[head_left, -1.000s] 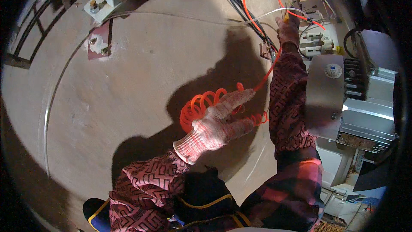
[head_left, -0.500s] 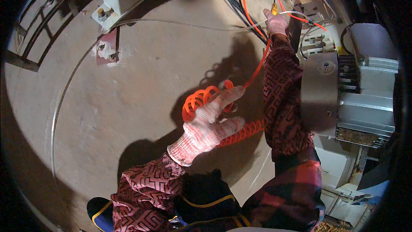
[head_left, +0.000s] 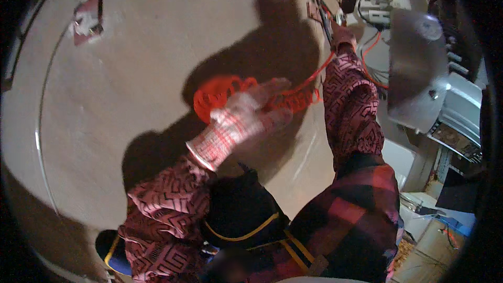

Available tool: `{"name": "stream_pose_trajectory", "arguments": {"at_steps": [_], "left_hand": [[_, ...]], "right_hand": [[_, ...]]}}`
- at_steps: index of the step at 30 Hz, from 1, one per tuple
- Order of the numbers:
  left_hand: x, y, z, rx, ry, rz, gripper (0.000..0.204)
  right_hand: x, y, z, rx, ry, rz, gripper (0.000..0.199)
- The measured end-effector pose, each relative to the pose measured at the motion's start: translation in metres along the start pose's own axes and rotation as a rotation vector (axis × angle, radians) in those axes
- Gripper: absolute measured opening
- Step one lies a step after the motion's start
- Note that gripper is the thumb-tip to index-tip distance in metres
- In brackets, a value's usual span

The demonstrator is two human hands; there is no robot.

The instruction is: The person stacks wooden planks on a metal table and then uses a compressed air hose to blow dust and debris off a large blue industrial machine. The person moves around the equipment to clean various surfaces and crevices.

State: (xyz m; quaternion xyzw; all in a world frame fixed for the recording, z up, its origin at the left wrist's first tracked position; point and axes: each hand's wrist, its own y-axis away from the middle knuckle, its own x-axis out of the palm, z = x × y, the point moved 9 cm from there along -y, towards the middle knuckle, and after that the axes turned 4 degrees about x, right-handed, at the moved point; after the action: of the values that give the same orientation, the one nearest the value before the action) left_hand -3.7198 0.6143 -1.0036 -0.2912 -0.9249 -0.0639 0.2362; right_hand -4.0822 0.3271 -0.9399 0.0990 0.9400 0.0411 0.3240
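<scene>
My left hand [head_left: 243, 112], in a white-and-red knit glove, is blurred, with its fingers stretched forward. An orange coiled hose [head_left: 217, 97] hangs about the fingers, its loops bunched at their left side and stretching on past the fingertips. From there a straight length of the orange hose [head_left: 317, 73] runs up toward my right forearm. My right hand [head_left: 343, 34] reaches far forward, dim in shadow, beside a bundle of dark cables [head_left: 322, 18]. Its fingers look closed at a small pale fitting [head_left: 341, 17], but what they hold is unclear.
To the right stands a machine with a grey metal cover plate [head_left: 419, 63] and a finned motor housing [head_left: 463, 110]. White connector blocks [head_left: 380, 10] sit beyond my right hand. A bolted floor bracket [head_left: 88, 21] is at far left, near a thin tube [head_left: 39, 126] along the floor.
The view has shifted, so the floor bracket sits further up and left. My right hand has moved from the yellow fitting and white tube to beside the cables. My left hand still carries the coil.
</scene>
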Motion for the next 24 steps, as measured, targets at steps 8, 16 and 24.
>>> {"name": "stream_pose_trajectory", "arguments": {"at_steps": [8,16,24], "left_hand": [[0.012,0.043,0.049,-0.33,-0.091,0.037,0.06],[0.043,0.036,0.088,-0.117,0.116,0.157,0.065],[0.073,0.047,0.13,-0.078,0.189,0.169,0.059]], "right_hand": [[0.096,0.124,0.026,0.136,-0.04,0.242,0.03],[0.199,0.124,-0.039,0.215,0.033,0.396,0.036],[0.277,0.194,-0.067,0.154,0.253,0.56,0.061]]}}
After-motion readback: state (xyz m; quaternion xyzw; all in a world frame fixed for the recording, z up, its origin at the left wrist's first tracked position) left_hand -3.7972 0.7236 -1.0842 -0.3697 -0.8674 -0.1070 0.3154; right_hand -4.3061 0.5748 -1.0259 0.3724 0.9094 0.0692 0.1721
